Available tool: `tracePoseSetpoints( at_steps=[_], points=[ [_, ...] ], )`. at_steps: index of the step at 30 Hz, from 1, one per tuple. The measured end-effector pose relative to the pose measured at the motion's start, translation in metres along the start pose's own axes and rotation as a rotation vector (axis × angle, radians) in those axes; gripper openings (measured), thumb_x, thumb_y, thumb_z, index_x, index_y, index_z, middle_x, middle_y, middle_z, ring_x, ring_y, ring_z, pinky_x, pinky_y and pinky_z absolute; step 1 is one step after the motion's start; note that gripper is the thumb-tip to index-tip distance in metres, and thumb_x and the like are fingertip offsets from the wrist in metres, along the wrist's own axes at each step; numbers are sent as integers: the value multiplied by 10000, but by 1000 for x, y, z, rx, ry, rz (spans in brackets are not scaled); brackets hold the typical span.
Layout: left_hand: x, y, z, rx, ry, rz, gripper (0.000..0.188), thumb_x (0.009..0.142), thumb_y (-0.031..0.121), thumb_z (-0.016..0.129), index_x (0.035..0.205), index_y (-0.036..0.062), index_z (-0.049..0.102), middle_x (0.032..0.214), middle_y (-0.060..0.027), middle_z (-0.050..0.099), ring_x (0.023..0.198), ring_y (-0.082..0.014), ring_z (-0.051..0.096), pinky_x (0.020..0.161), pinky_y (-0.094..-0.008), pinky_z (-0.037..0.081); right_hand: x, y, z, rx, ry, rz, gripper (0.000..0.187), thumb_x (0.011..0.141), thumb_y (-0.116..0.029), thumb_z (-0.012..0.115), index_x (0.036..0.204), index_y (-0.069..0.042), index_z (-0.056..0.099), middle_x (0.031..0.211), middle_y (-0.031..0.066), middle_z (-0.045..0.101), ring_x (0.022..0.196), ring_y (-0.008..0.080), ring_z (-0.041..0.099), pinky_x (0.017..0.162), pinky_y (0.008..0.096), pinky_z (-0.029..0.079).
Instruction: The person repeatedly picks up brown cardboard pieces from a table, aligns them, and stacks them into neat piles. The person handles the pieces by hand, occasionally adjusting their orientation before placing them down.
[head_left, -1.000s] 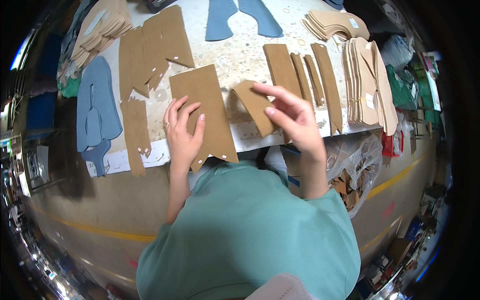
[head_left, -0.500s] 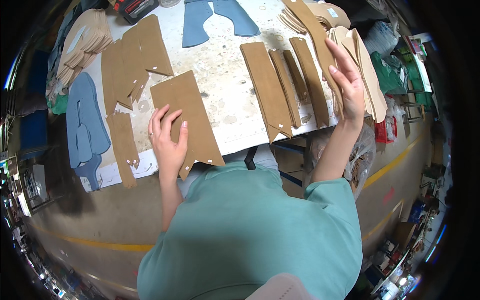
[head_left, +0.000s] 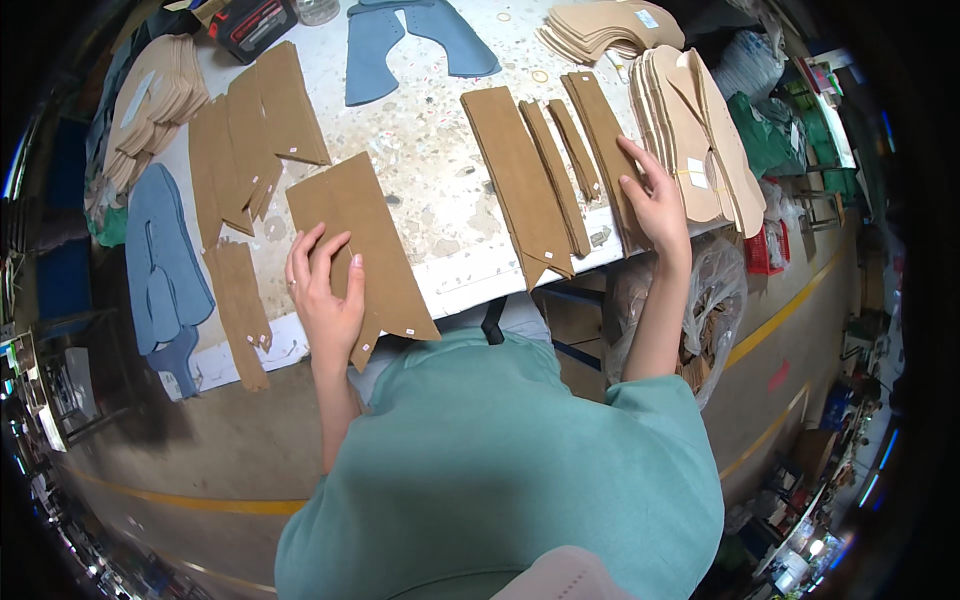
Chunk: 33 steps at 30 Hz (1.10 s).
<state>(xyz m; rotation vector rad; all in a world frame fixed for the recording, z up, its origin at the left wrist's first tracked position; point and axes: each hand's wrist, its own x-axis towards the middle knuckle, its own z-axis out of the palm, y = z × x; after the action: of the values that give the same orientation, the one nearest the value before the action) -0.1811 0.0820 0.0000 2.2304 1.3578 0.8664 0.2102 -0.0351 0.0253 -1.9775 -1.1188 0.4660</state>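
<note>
While both hands (head_left: 330, 303) (head_left: 660, 212) rest spread on brown pieces (head_left: 372, 215) (head_left: 592, 115), a clear bag (head_left: 722, 268) holds scraps (head_left: 692, 372).

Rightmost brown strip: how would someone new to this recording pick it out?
On the right side of the white worktable, find the nearer tan stack. Immediately left of it lies the rightmost brown strip, last in a row of four. It is clearly wider than the two thin strips just left of it.
</note>
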Motion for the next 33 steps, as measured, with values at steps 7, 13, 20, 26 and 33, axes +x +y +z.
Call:
tracePoseSetpoints(
  at_steps=[7, 13, 20, 26, 33],
  points=[
    [1, 0, 0, -8, 50, 23, 244, 876, 117, 664, 1116, 79, 679, 1279, -124, 569, 1269, -334, 484, 1046, -437, 393, -51, -26, 16, -548, 200, 25, 655, 789, -125, 723, 1407, -106, 508, 1213, 206, 605, 1105, 380, 595, 964, 446, 471],
    [-8, -7, -29, -455, 125, -192, 129, 967, 79, 584, 1013, 2, 676, 805, -47, 603, 641, -84, 535, 622, -221, 461, -54, -29, 22, -596, 275, 47, 675, 777, -133, 740, 1410, -108, 508, 1194, 215, 613, 1105, 394, 602, 958, 452, 478],
    [-48, -18, -103, -420, -396, -666, 453, 1009, 301, 567, 755, -49, 702, 623, -86, 668, 571, -110, 636, 537, -233, 482, -66, -91, 48, -69, -106, 26, 498, 888, -114, 692, 1368, -101, 563, 899, 103, 667, 824, 206, 662, 765, 353, 531],
    [-70, -25, -84, -473, -563, -615, 366, 999, 260, 577, 924, -69, 718, 769, -105, 731, 724, -154, 714, 657, -273, 555, -97, -125, 115, 51, -741, 0, 558, 909, -163, 666, 1432, -120, 479, 723, 139, 697, 638, 263, 707, 621, 340, 537],
    [-73, -24, -73, -766, -412, -589, 307, 1034, 188, 504, 1160, -52, 650, 962, -91, 715, 852, -129, 675, 768, -267, 540, -106, -130, 137, 190, -541, -92, 606, 878, -65, 681, 1444, -131, 474, 1002, 110, 669, 912, 210, 680, 741, 320, 547]
  ],
)
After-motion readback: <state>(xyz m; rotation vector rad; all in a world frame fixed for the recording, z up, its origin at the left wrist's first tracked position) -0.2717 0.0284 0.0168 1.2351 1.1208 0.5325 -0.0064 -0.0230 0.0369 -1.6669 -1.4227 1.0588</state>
